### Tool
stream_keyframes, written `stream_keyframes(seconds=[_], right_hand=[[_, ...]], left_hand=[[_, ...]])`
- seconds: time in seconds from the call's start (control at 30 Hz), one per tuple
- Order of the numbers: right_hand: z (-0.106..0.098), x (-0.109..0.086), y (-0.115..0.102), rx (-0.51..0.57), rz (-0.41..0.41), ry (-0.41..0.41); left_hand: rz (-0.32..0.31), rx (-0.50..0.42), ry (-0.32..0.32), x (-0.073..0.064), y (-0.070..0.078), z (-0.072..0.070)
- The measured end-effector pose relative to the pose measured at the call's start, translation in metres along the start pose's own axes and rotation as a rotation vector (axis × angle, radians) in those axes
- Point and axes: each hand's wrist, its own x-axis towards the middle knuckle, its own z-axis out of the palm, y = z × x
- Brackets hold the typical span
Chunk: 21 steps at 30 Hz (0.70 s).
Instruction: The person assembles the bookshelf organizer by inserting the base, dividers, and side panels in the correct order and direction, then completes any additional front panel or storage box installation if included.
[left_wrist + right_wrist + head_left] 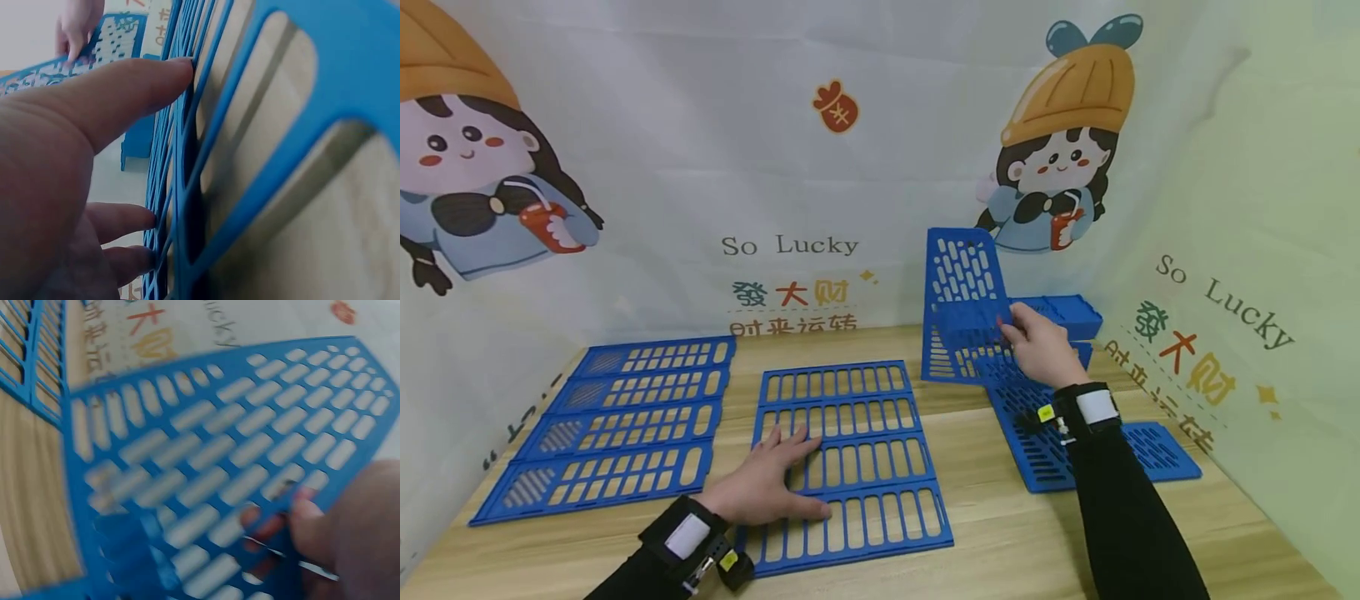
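My left hand (767, 483) lies with fingers spread on a set of blue slatted panels (865, 437) in the middle of the table. In the left wrist view, its thumb and fingertips touch the bars. At the right, my right hand (1045, 346) pinches the edge of a blue perforated panel (962, 317), which stands raised and tilted above the table. The right wrist view shows this panel's slanted side and rows of slots, with thumb and fingers at its edge. More blue slotted panels (1037, 479) lie beneath the right forearm, partly hidden by it.
Several blue panels with hatched ends (553, 437) lie in a row at the left. A blue stack of parts (1078, 318) sits at the back right, and another slotted panel (1157, 450) lies near the right edge. Printed cloth walls (880, 183) enclose the wooden table (992, 533).
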Motion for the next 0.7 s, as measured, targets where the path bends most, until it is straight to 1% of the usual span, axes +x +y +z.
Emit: stream_keyframes(seconds=[0.07, 0.13, 0.2, 0.33, 0.47, 0.57, 0.7], right_hand=[[0.013, 0.008, -0.005, -0.01, 0.004, 0.064], [0.025, 0.014, -0.007, -0.017, 0.007, 0.117], [0.035, 0.018, -0.007, -0.014, 0.011, 0.14], [0.047, 0.025, -0.004, -0.023, 0.024, 0.124], [0.05, 0.033, -0.003, -0.032, 0.022, 0.108], [0.049, 0.038, -0.003, -0.039, 0.026, 0.096], [0.048, 0.044, -0.002, -0.055, 0.042, 0.061]], left_hand=[[0.027, -0.008, 0.005, -0.001, -0.002, 0.002], [0.037, -0.023, 0.001, -0.003, 0.0, 0.004], [0.036, -0.034, -0.005, -0.007, 0.006, 0.003], [0.011, -0.029, -0.033, -0.011, 0.018, 0.003], [0.004, -0.02, -0.033, -0.015, 0.025, 0.001], [-0.002, -0.031, -0.028, -0.016, 0.026, 0.001], [-0.011, -0.038, -0.02, -0.013, 0.021, 0.002]])
